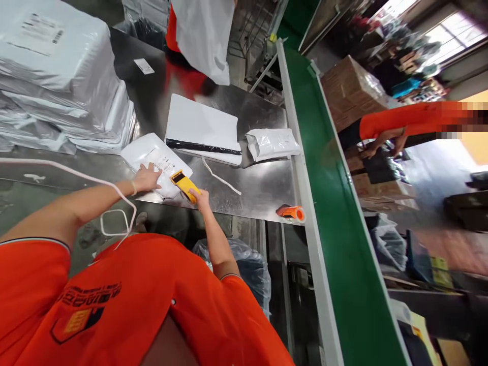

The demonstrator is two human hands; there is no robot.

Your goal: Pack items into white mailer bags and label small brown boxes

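Observation:
My left hand (147,178), fingers spread, lies on a white poly mailer (154,147) with a printed shipping label. In my right hand (201,197) is a yellow handheld scanner (184,186) with a dark face, my fingers closed around its lower end. Its upper end is over the mailer's right side, beside the label; whether they touch I cannot tell. Just beyond, a flat stack of white mailing bags (202,122) with a black strip lies on the metal table (251,195). To its right rests another filled white mailer (272,143).
White wrapped parcels (87,76) are piled at the left. A green conveyor belt (324,152) runs along the right, near an orange tool (292,213). A thin white strip (221,178) and a small label (144,66) lie on the table. Two people in orange stand beyond.

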